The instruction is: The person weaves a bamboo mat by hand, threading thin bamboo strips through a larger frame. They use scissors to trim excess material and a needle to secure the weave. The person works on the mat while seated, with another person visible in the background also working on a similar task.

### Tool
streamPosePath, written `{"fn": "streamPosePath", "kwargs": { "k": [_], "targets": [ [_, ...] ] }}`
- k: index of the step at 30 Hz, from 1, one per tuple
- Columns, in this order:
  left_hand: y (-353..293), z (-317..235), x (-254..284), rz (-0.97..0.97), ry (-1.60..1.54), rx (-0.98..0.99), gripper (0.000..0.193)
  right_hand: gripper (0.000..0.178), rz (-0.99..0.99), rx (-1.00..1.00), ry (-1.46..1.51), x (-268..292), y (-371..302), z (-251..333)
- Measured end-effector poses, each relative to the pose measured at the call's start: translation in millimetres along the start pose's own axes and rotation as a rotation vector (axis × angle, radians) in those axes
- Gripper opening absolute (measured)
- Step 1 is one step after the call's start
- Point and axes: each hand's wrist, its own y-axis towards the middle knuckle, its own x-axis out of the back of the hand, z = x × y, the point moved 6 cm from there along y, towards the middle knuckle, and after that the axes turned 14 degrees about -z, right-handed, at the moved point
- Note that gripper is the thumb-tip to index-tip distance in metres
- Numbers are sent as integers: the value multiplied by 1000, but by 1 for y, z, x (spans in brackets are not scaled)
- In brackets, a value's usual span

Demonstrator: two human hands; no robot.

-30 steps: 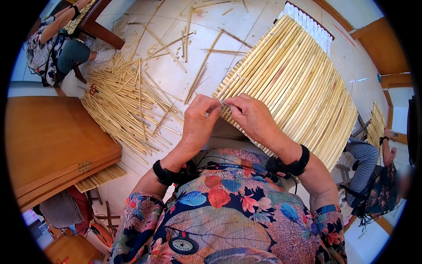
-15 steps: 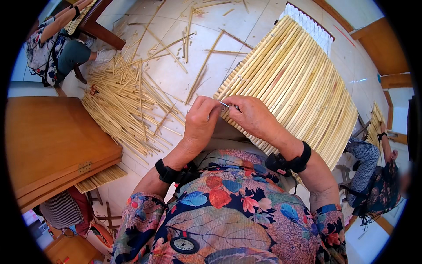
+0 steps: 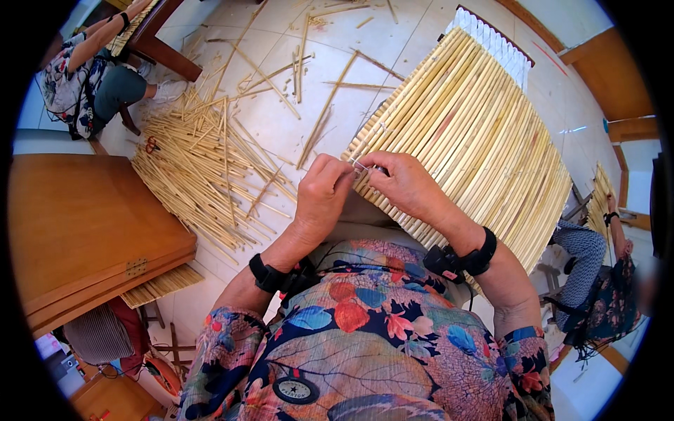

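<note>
A mat of straw-coloured reed stalks [image 3: 463,140], bound in rows with pale string, slopes from the upper middle down to the right. At its near left corner, my two hands meet. My left hand [image 3: 323,189] is closed in a pinch, with a short white string [image 3: 361,166] spanning the gap to the other hand. Beside it, my right hand [image 3: 404,184] curls its fingers around a small, thin metal tool [image 3: 382,170], mostly hidden, and rests over the mat's edge.
Loose reed stalks [image 3: 203,165] lie heaped on the tiled floor to the left, with red-handled scissors [image 3: 152,144] on top. A brown wooden table [image 3: 91,231] stands at left. White loops [image 3: 491,45] line the mat's far end. Other people sit at upper left [image 3: 105,84] and right [image 3: 597,281].
The metal tool between my fingertips has turned back toward my right palm and shows less. White string now shows between the hands. The mat has stayed in place.
</note>
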Motion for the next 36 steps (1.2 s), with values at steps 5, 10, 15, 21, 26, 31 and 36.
{"fn": "streamPosePath", "kwargs": {
  "k": [5,10,15,21,26,31,36],
  "targets": [
    [1,1,1,57,-74,131,9,18,-77,-170,150,8,-10,-8],
    [1,2,1,109,-108,217,8,11,-243,61,1,13,-24,9],
    [1,1,0,130,-106,225,7,10,-236,62,-97,3,-28,4],
    [-2,7,-1,150,-119,299,7,11,-234,121,-261,-2,-25,7],
    [0,-3,6,105,-57,168,11,13,-255,95,-216,0,-23,6],
    [-1,-2,7,69,-33,79,15,14,-264,141,-253,0,-20,13],
    [-2,-3,7,25,-34,9,16,15,-225,145,-319,-4,-16,12]
  ]
}}
